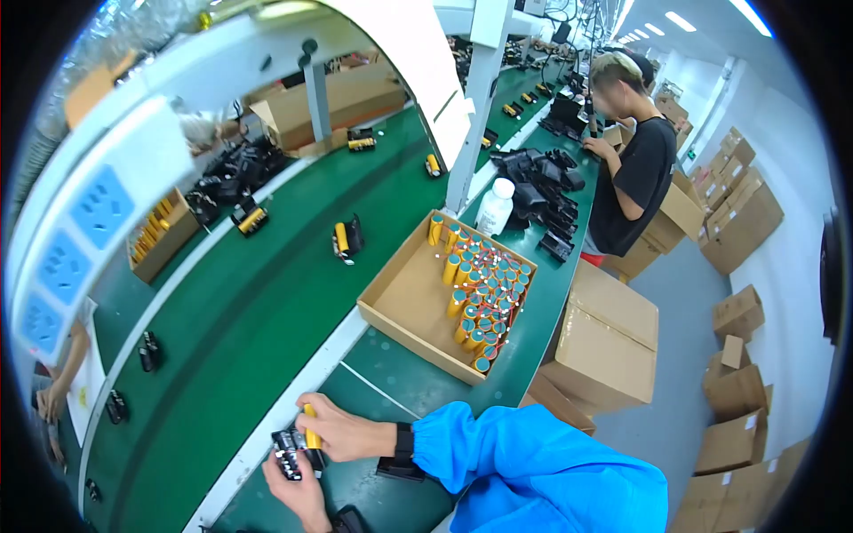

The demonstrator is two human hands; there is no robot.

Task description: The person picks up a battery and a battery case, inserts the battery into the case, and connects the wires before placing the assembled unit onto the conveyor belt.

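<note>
Near the lower edge of the view, my left hand (298, 494) is closed round a black plastic housing (285, 453) with shiny parts. My right hand (348, 431), in a blue sleeve with a black band at the wrist, pinches a yellow cylindrical battery (311, 428). The battery is at the housing, upright or slightly tilted; whether it sits inside cannot be made out. Beyond my hands stands an open cardboard tray (400, 336), its right part filled with several yellow batteries (475, 293) with red wires and white connectors.
A green conveyor belt (293, 302) on the left carries housings with batteries (346, 238). Past the tray are a white bottle (495, 207) and a pile of black housings (542, 186). A co-worker (635, 169) stands farther along. Cardboard boxes (609, 333) line the right side.
</note>
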